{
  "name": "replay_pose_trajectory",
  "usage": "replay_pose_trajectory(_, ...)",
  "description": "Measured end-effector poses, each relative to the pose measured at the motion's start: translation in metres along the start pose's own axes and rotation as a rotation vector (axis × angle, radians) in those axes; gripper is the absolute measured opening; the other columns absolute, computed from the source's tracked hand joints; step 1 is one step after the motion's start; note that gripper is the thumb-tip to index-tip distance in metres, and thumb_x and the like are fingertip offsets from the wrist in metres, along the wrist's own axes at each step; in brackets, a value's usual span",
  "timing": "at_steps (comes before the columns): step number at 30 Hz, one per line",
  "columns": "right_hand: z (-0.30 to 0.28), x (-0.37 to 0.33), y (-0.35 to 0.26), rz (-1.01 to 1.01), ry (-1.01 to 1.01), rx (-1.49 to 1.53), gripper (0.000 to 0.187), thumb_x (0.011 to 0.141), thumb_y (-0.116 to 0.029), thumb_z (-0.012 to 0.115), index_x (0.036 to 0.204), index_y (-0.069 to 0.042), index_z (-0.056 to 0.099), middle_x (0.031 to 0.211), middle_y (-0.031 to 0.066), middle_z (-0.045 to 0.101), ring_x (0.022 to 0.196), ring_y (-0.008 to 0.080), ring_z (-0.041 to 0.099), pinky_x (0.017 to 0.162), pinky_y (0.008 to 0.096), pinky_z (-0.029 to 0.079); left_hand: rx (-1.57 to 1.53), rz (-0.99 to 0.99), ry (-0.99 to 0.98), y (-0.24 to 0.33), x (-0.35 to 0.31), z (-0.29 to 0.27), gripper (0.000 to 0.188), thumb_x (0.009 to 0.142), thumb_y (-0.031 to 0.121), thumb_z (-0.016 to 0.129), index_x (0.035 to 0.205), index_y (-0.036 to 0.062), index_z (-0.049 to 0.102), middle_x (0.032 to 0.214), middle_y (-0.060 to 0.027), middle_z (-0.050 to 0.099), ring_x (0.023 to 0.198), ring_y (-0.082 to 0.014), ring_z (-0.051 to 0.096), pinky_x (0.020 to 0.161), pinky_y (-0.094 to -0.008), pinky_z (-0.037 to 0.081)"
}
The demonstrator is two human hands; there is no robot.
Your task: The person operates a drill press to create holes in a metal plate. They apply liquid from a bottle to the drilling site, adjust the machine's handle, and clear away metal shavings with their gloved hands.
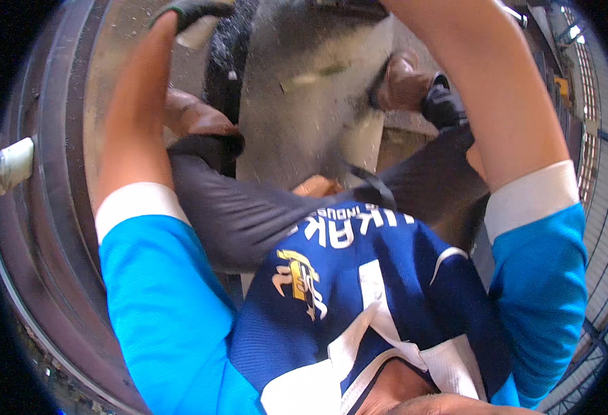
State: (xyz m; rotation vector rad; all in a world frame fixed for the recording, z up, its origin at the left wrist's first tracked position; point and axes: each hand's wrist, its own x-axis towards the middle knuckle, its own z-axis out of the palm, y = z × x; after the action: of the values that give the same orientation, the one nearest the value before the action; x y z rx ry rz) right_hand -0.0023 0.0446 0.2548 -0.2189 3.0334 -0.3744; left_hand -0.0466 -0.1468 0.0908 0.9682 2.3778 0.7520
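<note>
My left hand (194, 11), in a dark glove with a green-edged cuff, reaches to the top edge at the upper left. Its fingers are partly cut off, and I cannot make out whether they hold anything. Close beside it runs a dark bar (229, 66) strewn with bright, shiny flecks. My right forearm rises past the top edge, so the right hand is out of sight. Between my legs lies a broad, worn grey surface (269, 128), with a small greenish-yellow strip (314, 78) blurred on it.
Brown boots stand at left (196, 114) and right (402, 79) of the grey surface. A dark shoe-like object (443, 104) is against the right boot. Long dark metal rails (58, 207) curve along the left, with a pale bottle-like container (14, 166) on them.
</note>
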Motion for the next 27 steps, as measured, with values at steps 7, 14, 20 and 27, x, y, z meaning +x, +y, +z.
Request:
replay_pose_trajectory(7,0.025,-0.005,0.015,0.131,0.032,0.314,0.039,0.087,-0.022,0.065,0.124,-0.014,0.072,0.124,0.0093,0.069,0.115,0.0193,0.062,0.095,0.0429,0.049,0.254,-0.126,-0.206,-0.015,0.015,0.02,0.07,0.063,0.044,0.09,0.119,0.006,0.072,0.115,-0.0166,0.076,0.104,-0.0333,0.073,0.09,-0.0461,0.057)
replay_pose_trajectory(14,0.043,0.023,0.045,0.014,-0.044,0.295,0.035,0.09,-0.022,0.056,0.12,-0.013,0.072,0.122,0.0092,0.07,0.116,0.0247,0.063,0.098,0.041,0.05,0.468,-0.14,-0.291,-0.001,0.008,0.013,0.069,0.058,0.042,0.092,0.116,0.0083,0.075,0.111,-0.0168,0.076,0.103,-0.0326,0.074,0.088,-0.0442,0.058)
replay_pose_trajectory(20,0.04,0.023,0.044,-0.307,0.071,-0.122,0.039,0.086,-0.014,0.058,0.122,-0.012,0.072,0.125,0.0162,0.071,0.119,0.0345,0.066,0.101,0.0436,0.051,0.501,-0.161,-0.289,0.008,0.007,0.011,0.067,0.057,0.041,0.093,0.114,0.0086,0.076,0.109,-0.0166,0.077,0.103,-0.0307,0.074,0.087,-0.0439,0.058)
replay_pose_trajectory(27,0.045,0.028,0.045,-0.323,0.086,-0.165,0.04,0.086,-0.011,0.057,0.123,-0.012,0.073,0.127,0.0164,0.071,0.12,0.0338,0.066,0.103,0.0429,0.051,0.556,-0.16,-0.282,0.007,0.006,0.01,0.072,0.056,0.043,0.093,0.117,0.0088,0.074,0.115,-0.0166,0.075,0.106,-0.032,0.073,0.091,-0.0437,0.058)
